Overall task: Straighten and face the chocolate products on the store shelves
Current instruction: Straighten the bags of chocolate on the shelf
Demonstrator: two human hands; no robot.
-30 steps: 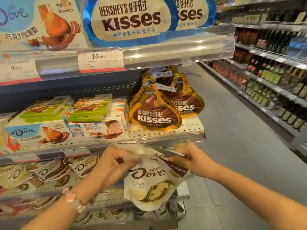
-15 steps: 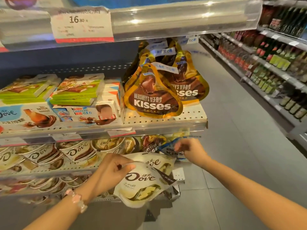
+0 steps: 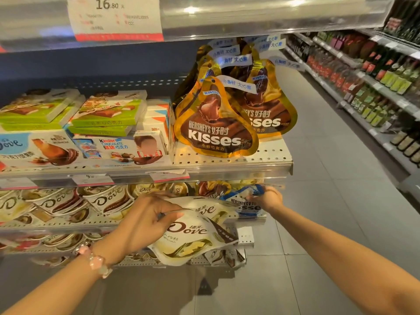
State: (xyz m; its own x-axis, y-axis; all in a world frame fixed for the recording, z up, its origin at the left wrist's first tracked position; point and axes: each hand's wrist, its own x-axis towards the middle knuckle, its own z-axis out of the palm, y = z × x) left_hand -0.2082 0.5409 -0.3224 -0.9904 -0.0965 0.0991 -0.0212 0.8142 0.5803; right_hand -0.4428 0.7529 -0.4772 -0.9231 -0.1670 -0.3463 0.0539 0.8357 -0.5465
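Observation:
My left hand (image 3: 145,221) pinches the top edge of a white Dove pouch (image 3: 193,239), which hangs tilted in front of the lower shelf. My right hand (image 3: 268,197) reaches under the middle shelf and grips the top of a blue-and-white Hershey's Kisses bag (image 3: 246,202) on that lower shelf. Behind it lies a brown Kisses bag (image 3: 211,188). On the middle shelf (image 3: 261,165) gold Kisses bags (image 3: 216,130) stand upright, several deep.
Green chocolate boxes (image 3: 106,114), a Kinder box (image 3: 120,148) and a Dove box (image 3: 34,148) fill the middle shelf's left part. Dove cups (image 3: 59,201) crowd the lower shelf. An aisle with grey floor tiles (image 3: 318,201) and bottle shelves (image 3: 375,92) runs on the right.
My right hand let go of the Dove pouch and moved up and right to the blue Kisses bag. The left hand lowered the pouch. The view tilted down.

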